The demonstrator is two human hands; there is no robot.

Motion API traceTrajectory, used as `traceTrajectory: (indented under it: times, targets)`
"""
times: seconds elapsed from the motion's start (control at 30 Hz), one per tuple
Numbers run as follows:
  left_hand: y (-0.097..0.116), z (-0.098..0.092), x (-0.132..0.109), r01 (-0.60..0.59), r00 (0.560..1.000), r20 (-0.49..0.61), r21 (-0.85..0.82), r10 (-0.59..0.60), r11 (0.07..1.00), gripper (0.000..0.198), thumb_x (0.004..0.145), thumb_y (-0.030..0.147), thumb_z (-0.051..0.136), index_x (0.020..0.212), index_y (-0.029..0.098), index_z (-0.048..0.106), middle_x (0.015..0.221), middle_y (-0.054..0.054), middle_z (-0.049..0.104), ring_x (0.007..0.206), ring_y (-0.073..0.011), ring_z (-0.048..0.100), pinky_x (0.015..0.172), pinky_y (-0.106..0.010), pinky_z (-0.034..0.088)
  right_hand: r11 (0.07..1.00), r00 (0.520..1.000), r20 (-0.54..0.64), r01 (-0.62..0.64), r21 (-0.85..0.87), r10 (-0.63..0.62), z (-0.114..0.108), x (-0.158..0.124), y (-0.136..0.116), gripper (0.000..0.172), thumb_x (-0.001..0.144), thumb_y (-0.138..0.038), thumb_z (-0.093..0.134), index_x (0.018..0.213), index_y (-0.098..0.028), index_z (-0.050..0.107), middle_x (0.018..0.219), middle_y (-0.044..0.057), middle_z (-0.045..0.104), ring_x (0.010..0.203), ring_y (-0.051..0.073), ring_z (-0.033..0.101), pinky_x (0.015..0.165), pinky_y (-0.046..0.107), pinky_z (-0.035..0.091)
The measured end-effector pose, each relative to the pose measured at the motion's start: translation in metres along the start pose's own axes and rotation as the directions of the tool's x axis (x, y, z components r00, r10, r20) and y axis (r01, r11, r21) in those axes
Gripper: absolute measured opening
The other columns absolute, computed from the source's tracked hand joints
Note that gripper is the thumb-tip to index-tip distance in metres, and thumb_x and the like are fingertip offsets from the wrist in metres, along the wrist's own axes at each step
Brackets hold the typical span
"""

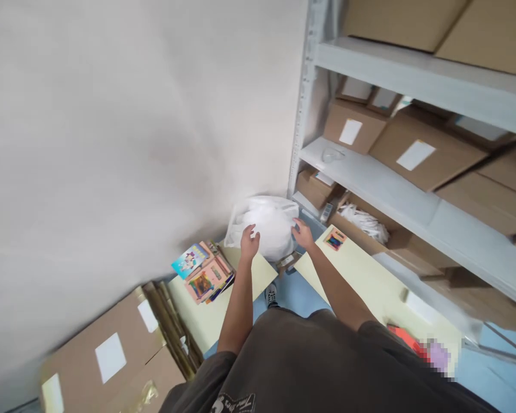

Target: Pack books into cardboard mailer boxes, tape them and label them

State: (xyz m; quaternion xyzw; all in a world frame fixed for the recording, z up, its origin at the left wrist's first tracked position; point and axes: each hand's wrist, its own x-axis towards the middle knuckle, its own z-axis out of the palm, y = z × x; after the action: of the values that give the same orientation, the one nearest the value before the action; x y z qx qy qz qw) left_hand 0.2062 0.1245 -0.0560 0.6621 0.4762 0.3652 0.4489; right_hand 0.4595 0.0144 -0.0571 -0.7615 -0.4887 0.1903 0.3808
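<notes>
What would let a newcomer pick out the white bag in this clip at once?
At the foot of the grey metal shelving in the corner sits a bulging white plastic bag. Unlike the cardboard boxes nearby, it is soft and puffy, between the left hand and right hand.

Grey steel shelving [303, 97] along the right, two shelves in view. On the upper shelf [413, 74], large cardboard boxes [404, 23]. On the lower shelf [361, 172], more boxes [421, 152] with white labels, plus a small clear plastic piece [332, 155]. Blue floor [296, 304] between two cream boards. On the left board [210, 312], a loose pile of picture books [204, 272]. On the right board [361, 287], a small picture card [335, 238] near the far end and a red item [406, 338] toward the near end, partly blurred. Beyond the boards, a white plastic bag [266, 226], its underside hidden.
</notes>
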Motion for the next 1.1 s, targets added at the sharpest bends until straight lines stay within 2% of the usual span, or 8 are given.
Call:
traceTrajectory:
  times: [0.13,0.27,0.5,0.67,0.8,0.93,1.0,1.1]
  targets:
    - [-0.029,-0.038,0.024,0.043,0.999,0.019,0.018,-0.043,0.999,0.044,0.097,0.036,0.068,0.138,0.019,0.068,0.151,-0.02,0.059,0.117,-0.0291,0.069,0.084,-0.04,0.065,0.996,0.992,0.129,0.023,-0.081,-0.013,0.069,0.053,-0.014,0.05,0.098,-0.027,0.056,0.145,-0.018,0.067,0.155,0.015,0.064,0.146,0.026,0.057,0.119,0.044,0.05]
    - [-0.05,-0.057,0.038,0.069,0.997,0.032,0.056,-0.071,0.996,0.044,0.098,0.032,0.066,0.14,0.02,0.067,0.153,-0.017,0.059,0.118,-0.0278,0.069,0.087,-0.039,0.064,0.985,0.975,0.218,-0.001,-0.174,0.04,0.107,0.088,-0.009,0.048,0.098,-0.028,0.057,0.142,-0.018,0.071,0.152,0.013,0.066,0.153,0.029,0.05,0.123,0.047,0.045]
    - [-0.067,-0.047,0.05,0.082,0.991,0.098,0.118,-0.094,0.99,0.042,0.097,0.026,0.066,0.139,0.022,0.07,0.152,-0.016,0.061,0.124,-0.0278,0.067,0.089,-0.037,0.064,0.965,0.937,0.305,-0.096,-0.245,0.171,0.144,0.128,-0.009,0.043,0.095,-0.03,0.068,0.134,-0.015,0.078,0.142,0.017,0.073,0.145,0.037,0.059,0.127,0.05,0.04]
    - [-0.07,-0.034,0.061,0.061,0.985,0.152,0.163,-0.087,0.985,0.055,0.094,0.024,0.068,0.148,0.023,0.064,0.156,-0.015,0.06,0.136,-0.0298,0.063,0.103,-0.043,0.06,0.995,0.95,0.305,-0.048,-0.088,0.073,0.169,0.125,-0.029,0.044,0.096,-0.021,0.057,0.135,-0.02,0.078,0.145,0.012,0.072,0.14,0.029,0.064,0.125,0.047,0.044]
    - [-0.059,-0.022,0.078,0.017,0.982,0.177,0.226,-0.059,0.974,0.075,0.084,0.02,0.078,0.156,0.019,0.057,0.159,-0.017,0.059,0.146,-0.0318,0.056,0.121,-0.046,0.047,0.978,0.949,0.296,0.044,0.204,-0.105,0.171,0.103,-0.053,0.04,0.095,-0.024,0.06,0.131,-0.026,0.08,0.139,0.009,0.076,0.134,0.028,0.067,0.121,0.05,0.048]
    - [-0.042,-0.02,0.084,0.07,0.987,0.118,0.279,-0.106,0.958,0.053,0.088,0.014,0.066,0.142,0.016,0.069,0.137,-0.018,0.074,0.129,-0.0321,0.069,0.112,-0.043,0.05,0.927,0.902,0.355,0.109,0.358,-0.244,0.15,0.085,-0.078,0.03,0.094,-0.03,0.067,0.119,-0.027,0.083,0.134,0.01,0.077,0.13,0.029,0.067,0.114,0.05,0.052]
    - [-0.033,-0.027,0.082,0.105,0.99,0.065,0.281,-0.128,0.954,0.041,0.092,0.015,0.058,0.129,0.017,0.076,0.12,-0.016,0.08,0.115,-0.0301,0.074,0.104,-0.039,0.053,0.904,0.911,0.33,0.094,0.416,-0.246,0.133,0.08,-0.085,0.031,0.094,-0.033,0.068,0.122,-0.029,0.081,0.138,0.009,0.074,0.131,0.029,0.066,0.107,0.047,0.056]
    - [-0.016,-0.041,0.082,0.09,0.996,-0.013,0.181,-0.089,0.979,0.03,0.095,0.021,0.055,0.111,0.018,0.08,0.106,-0.012,0.082,0.103,-0.0266,0.075,0.096,-0.034,0.053,0.884,0.968,0.218,0.004,0.467,-0.12,0.107,0.075,-0.086,0.044,0.092,-0.041,0.071,0.135,-0.031,0.073,0.147,0.01,0.067,0.127,0.028,0.067,0.1,0.044,0.059]
